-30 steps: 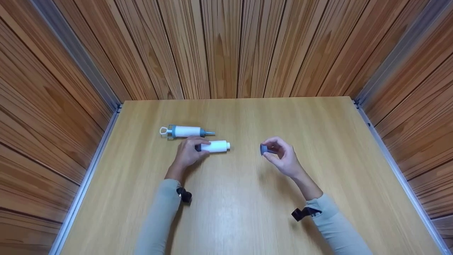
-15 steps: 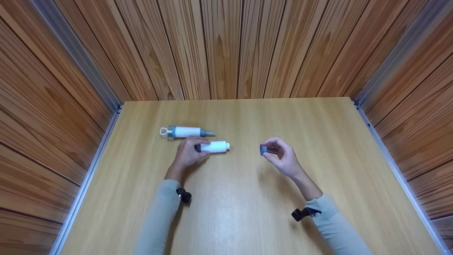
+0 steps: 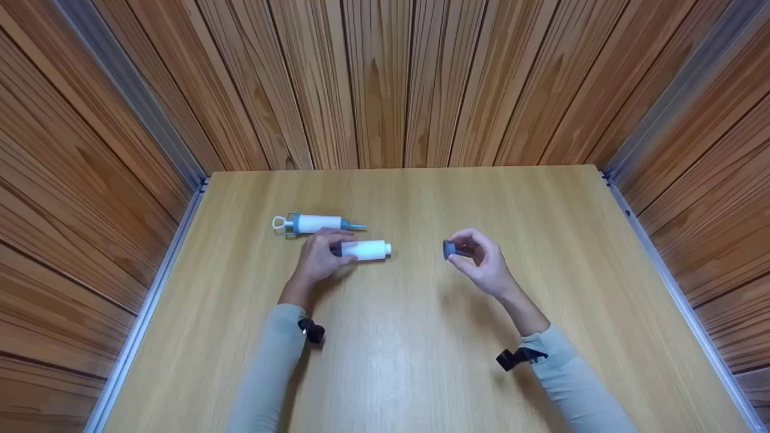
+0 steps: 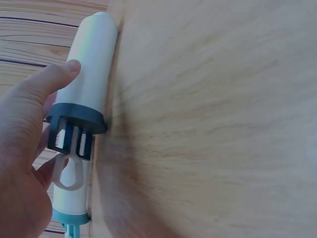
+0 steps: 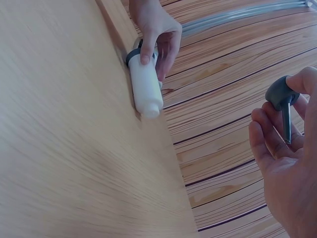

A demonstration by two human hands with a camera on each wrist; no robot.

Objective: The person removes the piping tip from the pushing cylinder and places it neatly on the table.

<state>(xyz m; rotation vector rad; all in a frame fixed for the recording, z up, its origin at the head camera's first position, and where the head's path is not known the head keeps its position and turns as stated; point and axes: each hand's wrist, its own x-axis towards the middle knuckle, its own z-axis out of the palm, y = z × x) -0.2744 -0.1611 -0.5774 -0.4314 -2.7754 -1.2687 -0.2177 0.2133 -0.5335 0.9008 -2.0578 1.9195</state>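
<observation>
My left hand [image 3: 317,260] grips a white syringe [image 3: 367,250] lying on the table, with its bare, short-necked end pointing right. Thumb and fingers lie on either side of the barrel by its dark collar. A pale plunger ring [image 4: 68,184] sticks out at the collar end in the left wrist view. My right hand [image 3: 485,266] holds a dark grey nozzle cap [image 3: 449,249] above the table, apart from the barrel. Its thin spout [image 5: 287,124] extends toward the right palm. Just beyond the left hand lies a second white syringe [image 3: 319,224] with teal ends, its nozzle attached.
The wooden table [image 3: 385,361] has metal rails [image 3: 153,288] along its sides. Wood-plank walls [image 3: 376,84] stand behind it and to the left and right. A dark wrist camera [image 3: 313,331] sits on each sleeve.
My right hand has risen very slightly with the nozzle cap, which is tilted a little differently. The left hand and both syringes stay practically in place.
</observation>
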